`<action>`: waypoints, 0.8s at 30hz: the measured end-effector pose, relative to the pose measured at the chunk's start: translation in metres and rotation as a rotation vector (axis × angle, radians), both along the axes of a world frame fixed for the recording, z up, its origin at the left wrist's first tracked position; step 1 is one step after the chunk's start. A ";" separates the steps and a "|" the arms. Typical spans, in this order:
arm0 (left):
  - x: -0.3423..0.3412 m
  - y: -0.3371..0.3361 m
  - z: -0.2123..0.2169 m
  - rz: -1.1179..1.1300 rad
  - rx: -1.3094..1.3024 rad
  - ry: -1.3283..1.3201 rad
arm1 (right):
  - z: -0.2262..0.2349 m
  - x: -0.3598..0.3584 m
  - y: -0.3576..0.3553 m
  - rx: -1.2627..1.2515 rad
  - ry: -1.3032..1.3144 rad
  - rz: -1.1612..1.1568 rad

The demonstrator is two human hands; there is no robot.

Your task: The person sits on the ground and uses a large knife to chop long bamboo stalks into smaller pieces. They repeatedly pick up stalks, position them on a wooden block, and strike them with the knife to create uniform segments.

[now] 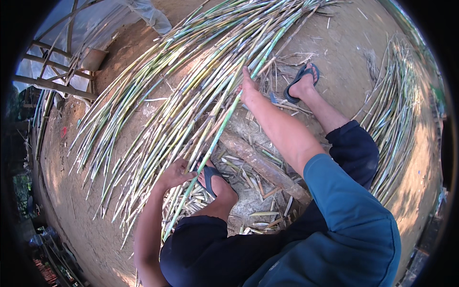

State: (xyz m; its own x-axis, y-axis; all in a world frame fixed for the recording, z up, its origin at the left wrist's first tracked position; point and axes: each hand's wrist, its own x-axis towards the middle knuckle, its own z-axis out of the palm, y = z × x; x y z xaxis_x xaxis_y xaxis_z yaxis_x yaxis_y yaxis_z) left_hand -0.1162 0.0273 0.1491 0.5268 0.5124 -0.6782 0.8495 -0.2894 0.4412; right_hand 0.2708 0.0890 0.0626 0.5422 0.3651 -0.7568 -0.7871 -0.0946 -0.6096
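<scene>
A long, thin green cane (221, 130) runs slantwise in front of me, from beside my left knee up toward the far pile. My left hand (176, 175) grips its lower part, thumb lying across it. Farther up the same cane, my right hand (249, 91) is closed round it, though some of its fingers are hidden. Beneath and to the left spreads a large pile of green and yellowish canes (158, 115), their near ends fanned out.
Between my sandalled feet lies a thick brown log (264, 165), with short cut cane pieces (260, 189) scattered around it. Another bundle of canes (394, 115) rests on the dirt floor at the right. A wooden frame (55, 86) and a brownish bucket (93, 59) stand at the far left.
</scene>
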 end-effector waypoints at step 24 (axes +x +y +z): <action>-0.068 -0.099 0.137 0.027 0.800 0.109 | 0.153 -0.100 -0.055 0.249 0.294 0.196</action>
